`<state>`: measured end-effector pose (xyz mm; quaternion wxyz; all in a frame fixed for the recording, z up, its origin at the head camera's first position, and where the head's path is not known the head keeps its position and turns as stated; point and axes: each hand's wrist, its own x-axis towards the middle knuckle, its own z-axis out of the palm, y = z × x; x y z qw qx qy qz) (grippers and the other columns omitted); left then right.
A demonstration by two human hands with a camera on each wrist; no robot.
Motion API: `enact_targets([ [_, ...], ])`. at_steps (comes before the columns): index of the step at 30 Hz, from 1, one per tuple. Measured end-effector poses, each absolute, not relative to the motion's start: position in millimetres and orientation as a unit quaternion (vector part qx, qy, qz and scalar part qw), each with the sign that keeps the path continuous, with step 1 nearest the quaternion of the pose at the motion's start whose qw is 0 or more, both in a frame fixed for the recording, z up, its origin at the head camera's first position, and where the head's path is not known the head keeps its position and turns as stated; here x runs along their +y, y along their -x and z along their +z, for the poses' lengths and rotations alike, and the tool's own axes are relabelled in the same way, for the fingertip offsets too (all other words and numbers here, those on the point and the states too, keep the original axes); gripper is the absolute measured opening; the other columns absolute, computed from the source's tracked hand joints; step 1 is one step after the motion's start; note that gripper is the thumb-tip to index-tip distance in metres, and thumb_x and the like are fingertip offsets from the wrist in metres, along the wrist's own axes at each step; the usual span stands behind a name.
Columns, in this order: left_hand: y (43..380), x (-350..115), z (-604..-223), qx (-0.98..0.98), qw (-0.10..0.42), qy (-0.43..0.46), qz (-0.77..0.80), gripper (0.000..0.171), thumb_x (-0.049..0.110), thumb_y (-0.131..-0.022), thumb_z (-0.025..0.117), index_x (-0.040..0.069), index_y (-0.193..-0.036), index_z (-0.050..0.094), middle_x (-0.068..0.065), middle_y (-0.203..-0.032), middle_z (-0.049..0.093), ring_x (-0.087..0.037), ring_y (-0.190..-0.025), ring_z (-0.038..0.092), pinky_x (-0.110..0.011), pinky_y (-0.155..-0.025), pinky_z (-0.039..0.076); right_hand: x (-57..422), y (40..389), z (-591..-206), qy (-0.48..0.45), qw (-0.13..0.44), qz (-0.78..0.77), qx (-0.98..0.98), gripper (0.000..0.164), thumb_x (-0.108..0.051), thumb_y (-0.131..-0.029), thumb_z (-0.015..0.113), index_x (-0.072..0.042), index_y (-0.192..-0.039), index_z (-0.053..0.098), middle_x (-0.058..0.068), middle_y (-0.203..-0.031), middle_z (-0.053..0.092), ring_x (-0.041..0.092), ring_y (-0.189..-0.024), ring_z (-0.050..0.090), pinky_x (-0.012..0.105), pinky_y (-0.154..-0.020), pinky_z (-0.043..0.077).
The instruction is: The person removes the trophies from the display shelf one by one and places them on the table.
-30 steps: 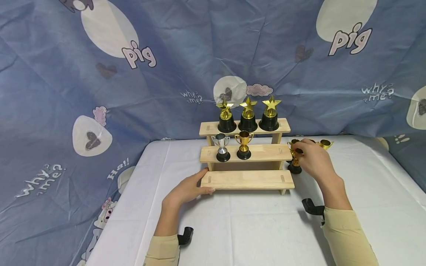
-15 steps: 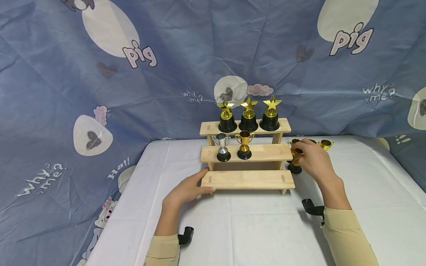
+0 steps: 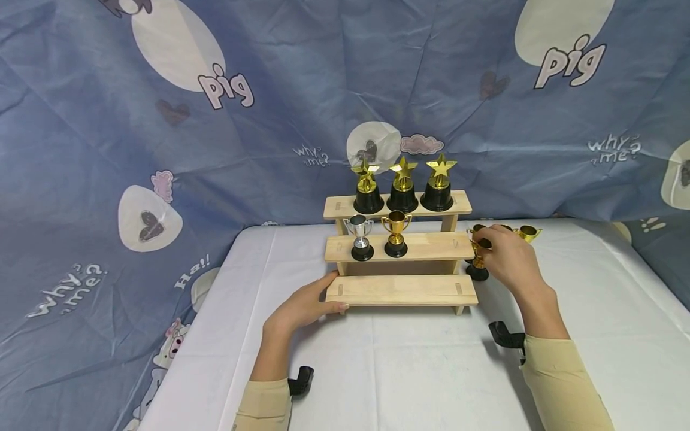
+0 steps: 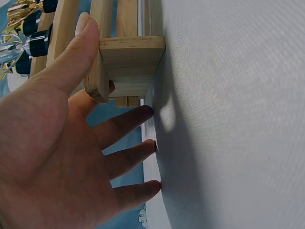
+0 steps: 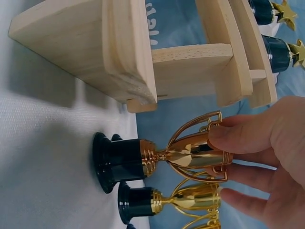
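A three-step wooden display stand (image 3: 406, 290) stands on the white-covered table. My left hand (image 3: 302, 305) holds the left end of its lowest step; the left wrist view has the thumb (image 4: 78, 52) along the board, the index finger behind it, and the other fingers spread near the cloth. To the right of the stand, my right hand (image 3: 509, 258) pinches the rim of a gold trophy cup (image 5: 190, 151). Its black base (image 5: 121, 160) is low beside the tablecloth. A silver trophy cup (image 3: 360, 234) and another gold one (image 3: 396, 230) occupy the middle step.
Along the top step are three star trophies (image 3: 401, 194) with black bases. More gold trophy cups (image 3: 528, 233) stand close behind the right hand, partly hidden by it. A blue patterned cloth (image 3: 269, 149) hangs behind the table.
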<state>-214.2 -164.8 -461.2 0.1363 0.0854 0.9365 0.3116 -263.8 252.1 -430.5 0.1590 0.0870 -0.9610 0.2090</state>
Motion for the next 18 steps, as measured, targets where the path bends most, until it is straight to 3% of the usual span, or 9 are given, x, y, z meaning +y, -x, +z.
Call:
enact_targets([
  [18,215.3,-163.8,-461.0,0.94,0.138,-0.077,0.303,0.09,0.06,-0.082,0.072,0.031,-0.157,0.031,-0.003,-0.16,0.038,-0.031,-0.147,0.036,-0.055,-0.119,0.03,252.0,261.4,-426.8,-0.089,0.167,0.212,-0.959,0.025,0.0,-0.083,0.07,-0.007,-0.106,0.074,0.015,-0.102,0.069,0.036,-0.087,0.064,0.054,-0.067,0.048],
])
